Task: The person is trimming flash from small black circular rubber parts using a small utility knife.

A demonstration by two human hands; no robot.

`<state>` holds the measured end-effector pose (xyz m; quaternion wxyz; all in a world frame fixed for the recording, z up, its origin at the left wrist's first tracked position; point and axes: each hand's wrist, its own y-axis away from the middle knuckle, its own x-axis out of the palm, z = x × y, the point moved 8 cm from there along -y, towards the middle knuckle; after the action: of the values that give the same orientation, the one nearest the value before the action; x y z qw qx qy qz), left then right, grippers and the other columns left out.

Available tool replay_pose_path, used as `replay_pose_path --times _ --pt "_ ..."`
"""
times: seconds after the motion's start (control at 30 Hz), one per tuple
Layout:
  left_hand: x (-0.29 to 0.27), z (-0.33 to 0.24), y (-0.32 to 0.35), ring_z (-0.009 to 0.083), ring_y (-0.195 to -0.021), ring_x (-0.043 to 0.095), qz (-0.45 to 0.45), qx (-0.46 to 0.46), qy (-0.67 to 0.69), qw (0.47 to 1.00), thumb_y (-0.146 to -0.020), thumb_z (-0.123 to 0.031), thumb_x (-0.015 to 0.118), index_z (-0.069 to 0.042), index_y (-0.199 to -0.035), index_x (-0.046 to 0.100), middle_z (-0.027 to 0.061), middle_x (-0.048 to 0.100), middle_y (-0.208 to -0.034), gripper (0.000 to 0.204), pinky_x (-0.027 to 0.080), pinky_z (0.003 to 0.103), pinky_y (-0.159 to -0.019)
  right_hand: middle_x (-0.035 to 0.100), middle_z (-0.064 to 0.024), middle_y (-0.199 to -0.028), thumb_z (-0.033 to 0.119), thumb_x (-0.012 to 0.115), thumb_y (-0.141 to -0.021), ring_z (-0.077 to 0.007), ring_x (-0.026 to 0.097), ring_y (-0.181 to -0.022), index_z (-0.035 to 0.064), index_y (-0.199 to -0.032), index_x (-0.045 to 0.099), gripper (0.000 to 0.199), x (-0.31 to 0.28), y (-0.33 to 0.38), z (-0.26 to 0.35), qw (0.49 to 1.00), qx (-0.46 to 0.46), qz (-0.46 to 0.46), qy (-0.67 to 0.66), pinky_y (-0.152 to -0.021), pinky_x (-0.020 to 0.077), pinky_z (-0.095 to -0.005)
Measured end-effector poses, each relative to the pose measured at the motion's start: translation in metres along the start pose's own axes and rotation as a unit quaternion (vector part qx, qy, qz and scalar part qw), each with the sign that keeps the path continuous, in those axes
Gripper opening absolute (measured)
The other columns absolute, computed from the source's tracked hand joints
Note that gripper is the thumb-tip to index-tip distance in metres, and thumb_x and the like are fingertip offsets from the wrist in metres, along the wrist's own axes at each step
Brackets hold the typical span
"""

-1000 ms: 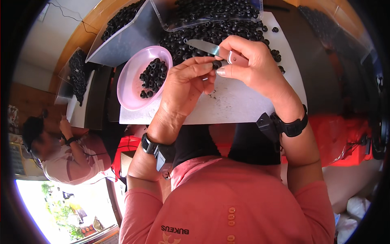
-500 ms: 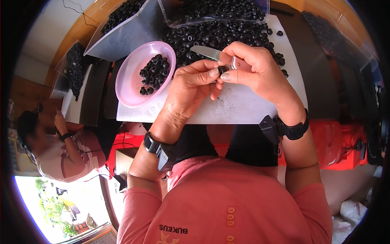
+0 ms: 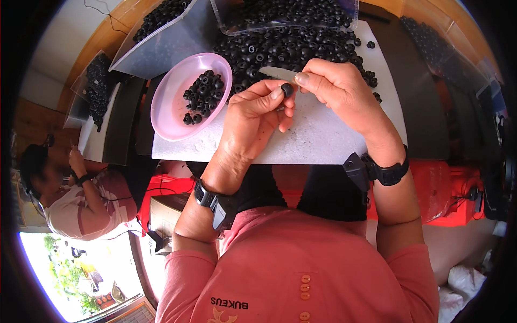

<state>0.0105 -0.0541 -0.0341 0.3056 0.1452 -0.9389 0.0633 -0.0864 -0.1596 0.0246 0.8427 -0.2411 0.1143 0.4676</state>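
My left hand (image 3: 253,116) pinches a small black rubber ring (image 3: 287,90) between thumb and fingertips, over a white board (image 3: 323,140). Touching it from the right, my right hand (image 3: 339,89) grips a small knife (image 3: 276,72) whose pale blade points left, just above the ring. A heap of black rubber rings (image 3: 291,46) covers the far part of the board. A pink bowl (image 3: 172,107) holding several black rings stands at the board's left end, next to my left hand.
Clear trays of black rings (image 3: 161,21) lie at the far left and far middle; more rings sit in a tray at the left (image 3: 97,86). Another person (image 3: 75,194) sits low on the left. Red crates (image 3: 447,188) show under the board.
Both hands have stayed together over the board. The ring has turned in my left fingertips and the knife blade has shifted slightly left and down relative to the heap.
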Motion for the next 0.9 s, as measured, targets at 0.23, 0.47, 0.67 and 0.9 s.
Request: replay_pose_path --times 0.23,0.47,0.67,0.9 --pt "-0.0019 0.0033 -0.0003 0.022 -0.082 0.061 -0.002 -0.015 -0.007 1.0 -0.102 -0.014 0.054 0.004 -0.109 0.061 0.0141 0.063 -0.095 0.021 0.048 0.031 -0.06 0.05 -0.0076 -0.053 0.026 0.062 -0.097 -0.0154 0.045 -0.049 0.0026 -0.075 0.062 0.032 0.0032 -0.0004 -0.0023 0.999 -0.013 0.004 0.034 -0.051 0.0363 -0.0338" --pt "-0.0017 0.0039 0.0002 0.0218 -0.081 0.061 -0.004 -0.021 -0.004 1.0 -0.102 -0.014 0.054 0.005 -0.109 0.06 0.0145 0.063 -0.095 0.022 0.048 0.031 -0.059 0.048 -0.0085 -0.052 0.025 0.062 -0.097 -0.0173 0.045 -0.047 0.0027 -0.074 0.062 0.032 0.0032 -0.0005 0.0 0.997 -0.057 -0.008 0.045 -0.05 0.0356 -0.0349" --pt "0.0013 0.0018 0.0009 0.0197 -0.075 0.06 -0.032 -0.022 -0.01 0.999 -0.102 -0.012 0.054 0.006 -0.107 0.062 0.0129 0.063 -0.089 0.02 0.048 0.031 -0.058 0.048 -0.0088 -0.052 0.025 0.062 -0.097 -0.0173 0.044 -0.047 0.0024 -0.074 0.061 0.033 0.004 -0.001 -0.0013 0.997 -0.064 -0.007 0.049 -0.049 0.0352 -0.0347" --pt "0.0005 0.0018 0.0012 0.0191 -0.07 0.06 -0.049 -0.019 -0.006 0.999 -0.102 -0.01 0.055 0.005 -0.104 0.063 0.0121 0.063 -0.085 0.018 0.047 0.03 -0.056 0.05 -0.0101 -0.053 0.024 0.063 -0.097 -0.0177 0.045 -0.047 0.0013 -0.075 0.061 0.032 0.005 -0.0007 -0.0011 0.997 -0.064 -0.004 0.039 -0.05 0.0359 -0.0349"
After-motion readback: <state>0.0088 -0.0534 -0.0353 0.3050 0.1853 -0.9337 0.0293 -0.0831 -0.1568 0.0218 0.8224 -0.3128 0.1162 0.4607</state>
